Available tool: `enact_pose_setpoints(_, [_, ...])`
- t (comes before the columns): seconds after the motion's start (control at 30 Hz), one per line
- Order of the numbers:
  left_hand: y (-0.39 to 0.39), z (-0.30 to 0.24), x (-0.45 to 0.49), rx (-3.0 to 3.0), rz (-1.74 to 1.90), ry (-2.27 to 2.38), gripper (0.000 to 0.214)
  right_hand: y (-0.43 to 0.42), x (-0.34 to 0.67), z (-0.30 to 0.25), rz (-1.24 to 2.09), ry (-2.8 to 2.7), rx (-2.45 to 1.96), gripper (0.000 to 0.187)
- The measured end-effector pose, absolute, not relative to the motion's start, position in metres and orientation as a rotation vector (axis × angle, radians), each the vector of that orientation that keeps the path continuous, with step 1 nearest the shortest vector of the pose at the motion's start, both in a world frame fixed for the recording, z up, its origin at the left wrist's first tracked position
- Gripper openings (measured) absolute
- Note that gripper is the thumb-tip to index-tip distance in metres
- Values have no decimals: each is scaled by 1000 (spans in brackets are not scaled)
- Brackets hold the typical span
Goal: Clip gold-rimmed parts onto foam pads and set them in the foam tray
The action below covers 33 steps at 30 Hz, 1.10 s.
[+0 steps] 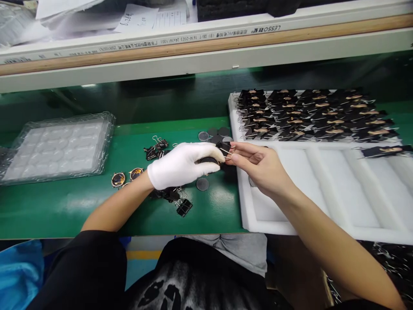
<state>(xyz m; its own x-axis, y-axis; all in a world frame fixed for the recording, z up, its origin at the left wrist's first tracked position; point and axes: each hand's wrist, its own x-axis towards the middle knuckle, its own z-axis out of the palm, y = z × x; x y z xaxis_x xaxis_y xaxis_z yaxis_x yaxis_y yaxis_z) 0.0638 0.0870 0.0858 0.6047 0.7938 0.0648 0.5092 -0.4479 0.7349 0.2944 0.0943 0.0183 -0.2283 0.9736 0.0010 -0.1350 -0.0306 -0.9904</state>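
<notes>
My left hand [185, 164], in a white glove, is closed around a watch head whose dark round edge [209, 160] shows between thumb and fingers. My bare right hand [258, 165] pinches the wire handles of a black binder clip [225, 148] at the watch head's right side. Whether the clip's jaws touch the watch head cannot be made out. Loose binder clips [183, 207] lie beneath and around my left hand. Further left are several gold-rimmed watch heads [118, 179]. Dark round discs [202, 184] lie on the green table near my hands.
On the right stands a white foam tray [243, 198], its back rows filled with clipped watch heads [288, 113]. Stacked clear plastic trays [58, 148] are at the left. A shelf edge [206, 47] with papers [138, 18] crosses above the green table [213, 215]. More clips [387, 262] lie below right.
</notes>
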Motion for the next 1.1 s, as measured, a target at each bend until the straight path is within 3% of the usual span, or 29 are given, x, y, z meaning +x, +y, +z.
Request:
enact_pose_setpoints(0.17, [97,96,51,1806,484,1047,33,98,298,14,1571,-1221,-951,54])
enact_pose_setpoints(0.37, [108,91,55,1755,654,1286,21,104,294,-11,1664,-1141,-980,55])
enact_pose_setpoints(0.67, [109,76,58,1873,568,1260,27,105,292,-20,1652,-1124,-1049,51])
enact_pose_setpoints(1.1, [107,82,46,2215,224,1211,60,103,285,-6,1648,-1299,-1131,42])
